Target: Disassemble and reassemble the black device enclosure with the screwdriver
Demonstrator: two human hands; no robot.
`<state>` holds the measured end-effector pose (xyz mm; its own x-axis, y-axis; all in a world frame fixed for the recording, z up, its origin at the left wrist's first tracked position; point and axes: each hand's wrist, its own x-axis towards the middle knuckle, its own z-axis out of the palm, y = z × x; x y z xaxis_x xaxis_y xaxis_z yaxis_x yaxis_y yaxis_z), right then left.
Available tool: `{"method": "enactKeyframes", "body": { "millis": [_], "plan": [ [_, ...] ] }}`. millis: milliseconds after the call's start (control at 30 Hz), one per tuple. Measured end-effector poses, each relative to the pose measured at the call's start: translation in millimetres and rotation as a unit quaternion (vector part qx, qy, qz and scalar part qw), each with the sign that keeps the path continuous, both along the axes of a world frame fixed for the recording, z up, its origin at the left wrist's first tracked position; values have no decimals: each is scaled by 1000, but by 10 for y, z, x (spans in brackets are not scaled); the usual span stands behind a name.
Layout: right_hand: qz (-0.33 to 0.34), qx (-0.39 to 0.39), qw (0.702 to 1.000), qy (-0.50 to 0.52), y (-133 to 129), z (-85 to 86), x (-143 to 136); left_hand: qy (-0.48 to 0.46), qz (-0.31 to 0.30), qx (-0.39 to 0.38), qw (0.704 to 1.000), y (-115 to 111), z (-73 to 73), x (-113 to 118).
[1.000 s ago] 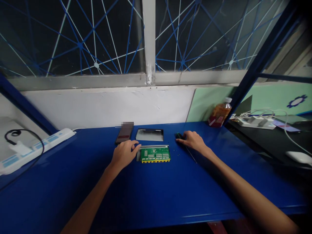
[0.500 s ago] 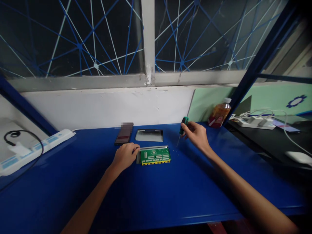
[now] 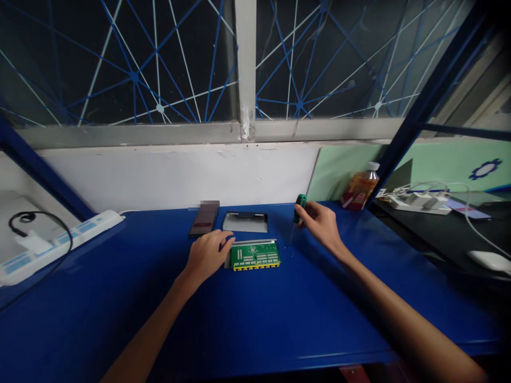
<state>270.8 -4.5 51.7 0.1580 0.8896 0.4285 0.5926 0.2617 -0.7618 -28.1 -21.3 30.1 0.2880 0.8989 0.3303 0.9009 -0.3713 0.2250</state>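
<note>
My right hand [image 3: 322,222] grips a screwdriver [image 3: 300,206] with a green and black handle. Its thin shaft points down to the blue tabletop, among several tiny screws [image 3: 292,255] right of the board. My left hand [image 3: 207,252] is closed at the left end of a green circuit board [image 3: 255,253] in a shallow metal tray, thumb and forefinger at the tray's edge; the other fingers are partly hidden. Yellow-edged ports line the board's near side. Behind it lies a dark, open metal cover [image 3: 245,222].
A dark phone [image 3: 204,219] lies left of the cover. White power strips [image 3: 59,246] sit at the far left and on the black table at right. A drink bottle [image 3: 361,186] stands at the back right by the blue post. A white wall and window rise behind.
The screwdriver has shifted slightly left and down, its tip now among the screws. My left thumb and forefinger have moved a little at the tray's edge. The view has shifted slightly.
</note>
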Motion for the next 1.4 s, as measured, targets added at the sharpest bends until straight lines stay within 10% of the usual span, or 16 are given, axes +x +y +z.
{"method": "enactKeyframes", "body": {
  "millis": [867, 1400],
  "plan": [
    [18, 10, 999, 32, -62, 69, -46, 169, -162, 42, 971, 117, -247, -162],
    [97, 42, 978, 180, -168, 205, -371, -132, -206, -10, 970, -97, 253, 399]
  ]
}}
